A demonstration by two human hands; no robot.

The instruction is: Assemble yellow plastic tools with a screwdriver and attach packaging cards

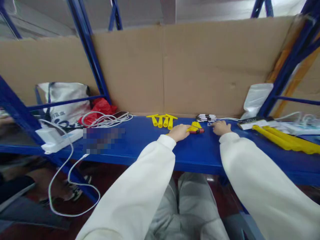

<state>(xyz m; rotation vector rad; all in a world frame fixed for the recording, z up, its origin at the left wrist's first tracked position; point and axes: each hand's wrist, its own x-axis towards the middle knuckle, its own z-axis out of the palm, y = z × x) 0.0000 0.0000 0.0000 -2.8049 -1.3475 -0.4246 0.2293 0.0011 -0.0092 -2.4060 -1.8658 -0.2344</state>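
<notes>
My left hand (179, 132) rests on the blue tabletop, its fingers closed on a yellow plastic piece (192, 128). Just beyond those fingers lies a red-and-black handled tool (198, 131), its kind unclear. Behind it sits a small group of yellow parts (197, 124). My right hand (221, 127) is farther right, fingers bent down to the table beside some tiny pieces (209, 124); what its fingertips hold is too small to make out. Several yellow T-shaped plastic parts (165, 121) form a row to the left. A stack of black-and-white pieces (206, 117) lies near the back.
A cardboard sheet (200, 66) walls off the back. On the left are a white power strip (63, 140), coiled white cable (110, 120), a red bag (101, 108) and a white tote bag (67, 100). Long yellow strips (282, 138) lie right. Blue posts (92, 56) frame the table.
</notes>
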